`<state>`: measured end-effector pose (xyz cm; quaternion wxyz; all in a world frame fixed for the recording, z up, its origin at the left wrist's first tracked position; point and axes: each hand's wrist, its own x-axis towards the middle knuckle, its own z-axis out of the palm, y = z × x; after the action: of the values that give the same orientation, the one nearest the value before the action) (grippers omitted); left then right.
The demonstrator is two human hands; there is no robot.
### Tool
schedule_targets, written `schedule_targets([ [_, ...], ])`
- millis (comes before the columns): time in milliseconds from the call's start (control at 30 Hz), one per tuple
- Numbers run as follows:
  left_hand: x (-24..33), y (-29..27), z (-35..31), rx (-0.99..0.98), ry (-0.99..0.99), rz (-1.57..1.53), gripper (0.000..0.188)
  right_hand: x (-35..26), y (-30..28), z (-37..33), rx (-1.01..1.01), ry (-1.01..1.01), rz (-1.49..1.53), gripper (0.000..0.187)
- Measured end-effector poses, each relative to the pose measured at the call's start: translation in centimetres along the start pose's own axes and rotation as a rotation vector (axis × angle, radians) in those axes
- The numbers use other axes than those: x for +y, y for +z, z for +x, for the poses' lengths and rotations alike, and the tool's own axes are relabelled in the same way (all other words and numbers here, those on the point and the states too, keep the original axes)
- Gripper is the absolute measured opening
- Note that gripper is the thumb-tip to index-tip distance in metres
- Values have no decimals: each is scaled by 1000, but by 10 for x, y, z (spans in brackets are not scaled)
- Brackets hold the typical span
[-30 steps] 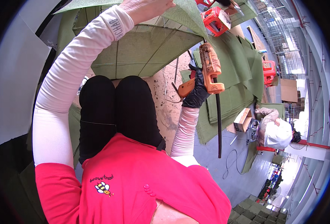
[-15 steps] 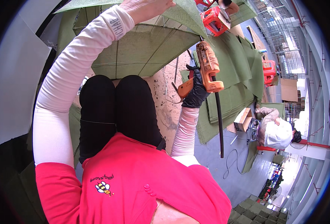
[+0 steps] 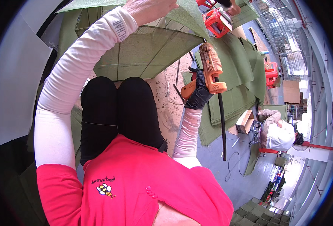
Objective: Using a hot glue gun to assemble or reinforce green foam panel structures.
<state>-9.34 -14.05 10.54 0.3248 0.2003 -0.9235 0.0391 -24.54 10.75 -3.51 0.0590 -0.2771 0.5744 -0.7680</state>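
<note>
right hand (image 3: 199, 91) wrapped round my glue gun (image 3: 211, 63) | left hand (image 3: 149, 10) at green mesh (image 3: 189, 17), can't tell if pinching | imo aim steady, keep skin clear

Ahead, to your right, is a red plastic stool (image 3: 212, 17). You see an open cardboard box (image 3: 244, 122) near a co-worker (image 3: 280, 135).

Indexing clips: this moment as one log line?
left hand: at green mesh, grip unclear | right hand: black-gloved, holding orange glue gun | nearby: green sheets, red stool
</note>
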Motion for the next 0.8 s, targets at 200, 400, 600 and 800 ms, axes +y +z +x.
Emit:
schedule_targets([
  [200, 0, -1, -2, 14, 1, -12, 30, 2, 1, 0, 9, 79, 100, 25],
  [400, 1, -2, -3, 15, -8, -5, 30, 3, 2, 0, 13, 19, 111, 26],
  [600, 4, -5, -1, 4, -14, 3, 30, 6, -4, 2, 0, 47, 73, 28],
  [800, 3, -2, -2, 19, -11, 3, 30, 12, -10, 6, 5, -1, 27, 33],
])
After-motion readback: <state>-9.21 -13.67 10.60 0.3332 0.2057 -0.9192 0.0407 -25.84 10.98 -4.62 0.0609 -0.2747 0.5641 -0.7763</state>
